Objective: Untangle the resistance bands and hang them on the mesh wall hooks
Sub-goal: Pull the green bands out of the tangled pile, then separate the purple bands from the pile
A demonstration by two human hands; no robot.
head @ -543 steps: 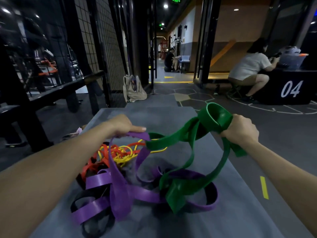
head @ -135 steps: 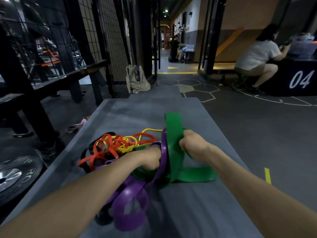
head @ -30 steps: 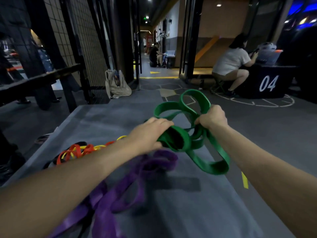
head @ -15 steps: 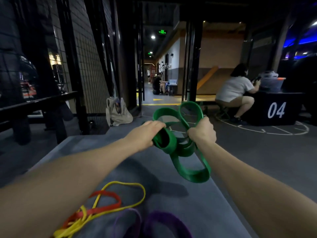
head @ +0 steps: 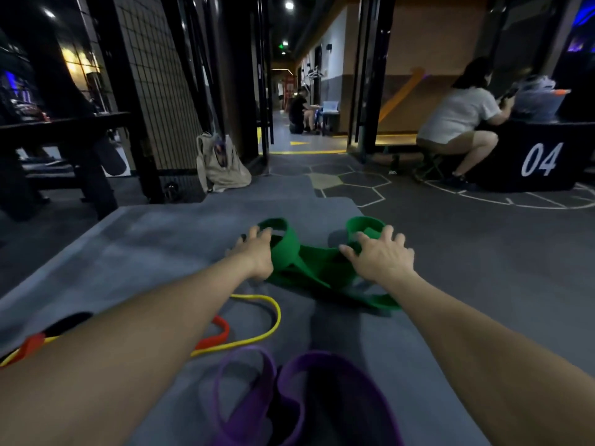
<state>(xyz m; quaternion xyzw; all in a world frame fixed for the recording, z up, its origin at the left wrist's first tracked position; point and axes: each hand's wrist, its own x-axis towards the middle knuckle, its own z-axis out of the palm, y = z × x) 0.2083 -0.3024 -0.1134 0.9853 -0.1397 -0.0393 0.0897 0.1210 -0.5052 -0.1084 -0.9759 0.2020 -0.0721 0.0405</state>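
where arms cross, orange band point(head: 215, 333) and yellow band point(head: 257, 320) vanish.

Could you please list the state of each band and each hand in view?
green band: lying on the grey mat, separate from the others, both ends looped
left hand: open, on the green band
right hand: open, on the green band
yellow band: loose, overlapping the red band
purple band: looped, nearest
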